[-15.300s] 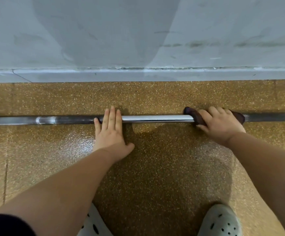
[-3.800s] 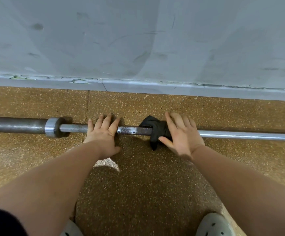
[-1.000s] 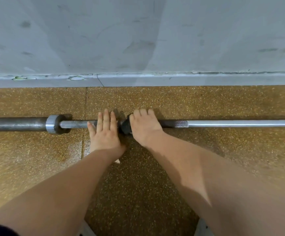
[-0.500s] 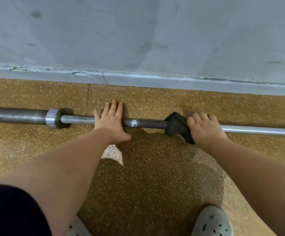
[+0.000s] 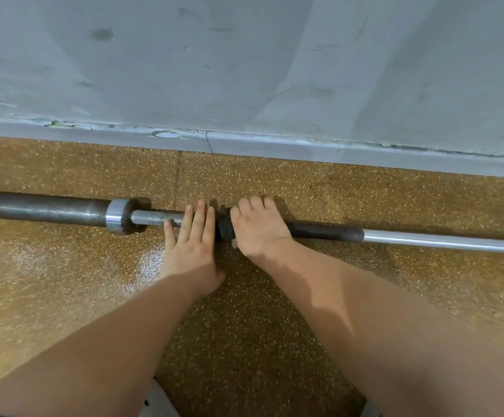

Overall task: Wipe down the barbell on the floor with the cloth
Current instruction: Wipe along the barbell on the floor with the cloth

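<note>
Beside the barbell (image 5: 425, 239) collar (image 5: 115, 216), the flat left hand (image 5: 190, 245) steadies while the right hand (image 5: 258, 228) grips the cloth (image 5: 225, 228); the bunched cloth may snag on the knurling.

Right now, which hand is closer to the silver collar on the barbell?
Left. The left hand lies flat across the shaft near the collar; the right hand grips the cloth farther along, beyond the left hand.

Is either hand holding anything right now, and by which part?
The right hand grips the dark cloth, bunched around the barbell shaft beside the left hand. The left hand holds nothing; its straight fingers rest flat on the shaft.
</note>
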